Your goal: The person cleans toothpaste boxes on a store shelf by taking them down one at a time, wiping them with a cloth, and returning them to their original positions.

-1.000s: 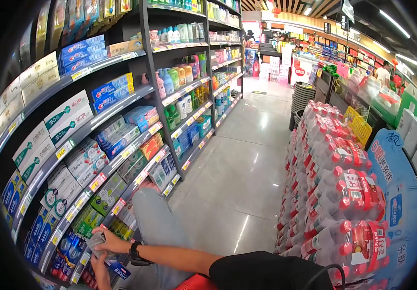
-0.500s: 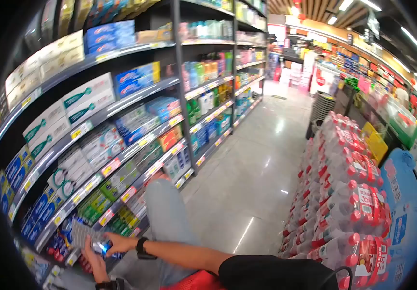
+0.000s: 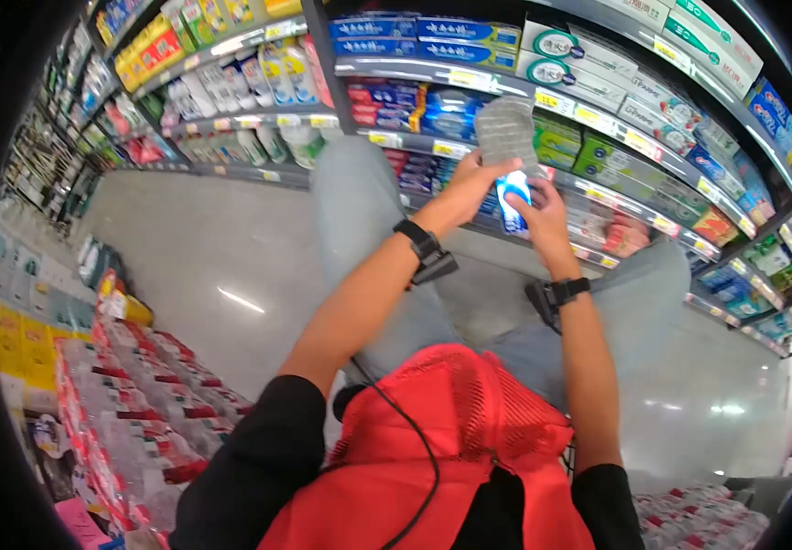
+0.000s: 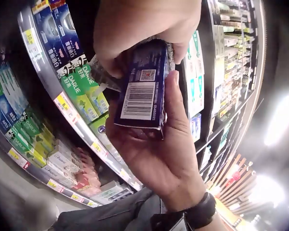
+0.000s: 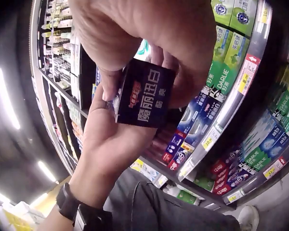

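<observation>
As L hand (image 3: 460, 194) & R hand (image 3: 546, 218) both grip dk-blue box (image 3: 509, 220), grey item (image 3: 506, 135) sits just beside.

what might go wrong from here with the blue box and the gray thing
The blue box might slip from the right hand's grip and drop to the floor. The gray item, held in the left hand, could brush the green boxes that appear close beside it.
</observation>
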`<state>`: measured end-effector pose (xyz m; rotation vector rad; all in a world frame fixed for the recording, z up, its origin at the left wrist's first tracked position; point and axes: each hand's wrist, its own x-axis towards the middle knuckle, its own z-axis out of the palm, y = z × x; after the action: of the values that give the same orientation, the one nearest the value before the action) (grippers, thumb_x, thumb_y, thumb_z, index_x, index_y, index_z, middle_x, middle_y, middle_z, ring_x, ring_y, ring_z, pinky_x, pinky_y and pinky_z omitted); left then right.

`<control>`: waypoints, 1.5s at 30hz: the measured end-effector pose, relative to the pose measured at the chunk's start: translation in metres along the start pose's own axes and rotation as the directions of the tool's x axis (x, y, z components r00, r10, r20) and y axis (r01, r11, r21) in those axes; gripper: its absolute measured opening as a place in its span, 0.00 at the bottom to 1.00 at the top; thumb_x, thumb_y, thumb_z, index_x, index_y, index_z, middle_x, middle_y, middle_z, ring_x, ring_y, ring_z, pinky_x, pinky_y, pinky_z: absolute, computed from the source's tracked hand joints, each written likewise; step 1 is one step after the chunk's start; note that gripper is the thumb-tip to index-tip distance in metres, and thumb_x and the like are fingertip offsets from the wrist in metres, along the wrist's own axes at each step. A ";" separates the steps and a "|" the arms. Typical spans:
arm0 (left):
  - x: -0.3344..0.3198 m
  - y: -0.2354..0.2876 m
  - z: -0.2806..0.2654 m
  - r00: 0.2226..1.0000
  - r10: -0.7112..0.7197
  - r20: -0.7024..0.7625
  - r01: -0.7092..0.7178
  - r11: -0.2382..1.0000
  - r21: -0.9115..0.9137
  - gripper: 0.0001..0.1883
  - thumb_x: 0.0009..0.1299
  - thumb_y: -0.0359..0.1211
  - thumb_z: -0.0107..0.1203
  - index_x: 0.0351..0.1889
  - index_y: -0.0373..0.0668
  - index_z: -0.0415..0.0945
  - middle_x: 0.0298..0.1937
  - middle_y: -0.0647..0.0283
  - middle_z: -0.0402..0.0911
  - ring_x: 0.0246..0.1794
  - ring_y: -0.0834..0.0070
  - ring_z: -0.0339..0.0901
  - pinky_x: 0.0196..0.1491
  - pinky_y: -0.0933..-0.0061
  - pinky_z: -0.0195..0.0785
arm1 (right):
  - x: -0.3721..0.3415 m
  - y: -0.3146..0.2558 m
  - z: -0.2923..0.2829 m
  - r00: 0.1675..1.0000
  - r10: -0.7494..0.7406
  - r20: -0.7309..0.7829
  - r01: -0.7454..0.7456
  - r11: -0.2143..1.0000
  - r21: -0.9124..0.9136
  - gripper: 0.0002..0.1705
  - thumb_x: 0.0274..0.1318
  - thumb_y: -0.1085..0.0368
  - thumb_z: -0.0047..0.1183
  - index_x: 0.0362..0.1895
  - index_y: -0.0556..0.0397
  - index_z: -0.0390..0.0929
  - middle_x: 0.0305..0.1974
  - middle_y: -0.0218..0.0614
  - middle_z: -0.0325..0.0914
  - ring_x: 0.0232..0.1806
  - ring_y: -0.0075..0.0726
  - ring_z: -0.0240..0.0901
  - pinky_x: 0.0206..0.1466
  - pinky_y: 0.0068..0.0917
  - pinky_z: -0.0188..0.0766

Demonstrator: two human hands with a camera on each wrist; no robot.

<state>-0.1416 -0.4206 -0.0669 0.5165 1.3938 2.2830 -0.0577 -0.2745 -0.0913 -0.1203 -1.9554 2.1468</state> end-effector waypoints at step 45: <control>-0.005 -0.027 0.008 0.990 0.139 -0.028 -0.128 0.960 0.249 0.37 0.68 0.33 0.66 0.72 0.37 0.59 0.61 0.59 0.73 0.60 0.68 0.72 0.64 0.68 0.63 | -0.032 -0.008 -0.010 0.992 -0.091 0.093 0.077 0.987 0.139 0.28 0.65 0.53 0.61 0.57 0.54 0.62 0.45 0.36 0.75 0.41 0.28 0.78 0.37 0.25 0.71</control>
<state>-0.1293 -0.4064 -0.0880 0.6584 1.7268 2.2484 -0.0240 -0.2716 -0.0873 0.0927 -1.8232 2.2617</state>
